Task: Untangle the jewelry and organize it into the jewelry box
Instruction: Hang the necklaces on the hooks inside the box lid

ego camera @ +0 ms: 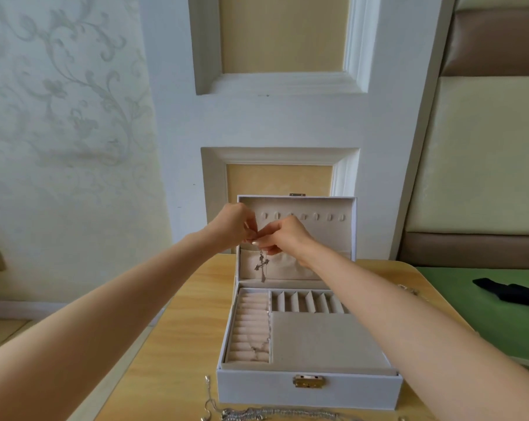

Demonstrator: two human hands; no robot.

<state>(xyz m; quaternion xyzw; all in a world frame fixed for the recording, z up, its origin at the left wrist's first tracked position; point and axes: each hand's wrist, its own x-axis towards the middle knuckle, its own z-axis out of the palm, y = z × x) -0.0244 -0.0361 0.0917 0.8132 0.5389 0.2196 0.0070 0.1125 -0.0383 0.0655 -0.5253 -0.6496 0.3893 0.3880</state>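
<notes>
On the light wooden worktop point(178, 344), seen from the head camera, stands a pale grey fabric-covered jewelry box point(308, 387) with its lid point(296, 238) propped upright and a brass clasp point(308, 381) on its front wall. Both bare arms reach forward, and the two hands meet in front of the lid's beige lining, just below a row of small hooks point(315, 216). The left hand point(233, 224) has its fingers point(251, 229) curled and pressed together at the tips, pinching the upper part of a thin silver chain necklace with a dark ornate cross pendant point(261, 265). The right hand point(287, 235) pinches the same chain right beside it, its fingertips touching those of the left. The cross hangs free beneath the hands, over the gathered pocket point(284, 265) in the lower part of the lid.

Inside the box's base, a column of cream ring rolls point(251, 317) fills the left side, and a fine silver chain point(260, 347) lies across its lower rolls. A row of narrow slots point(308, 300) runs along the back, and a large flat beige compartment point(327, 338) takes up the rest.

In front of the box, near the bottom edge, a tangle of silver chains point(272, 414) lies on the worktop. To the right a green surface point(482, 302) carries a dark cloth point(515, 293).
</notes>
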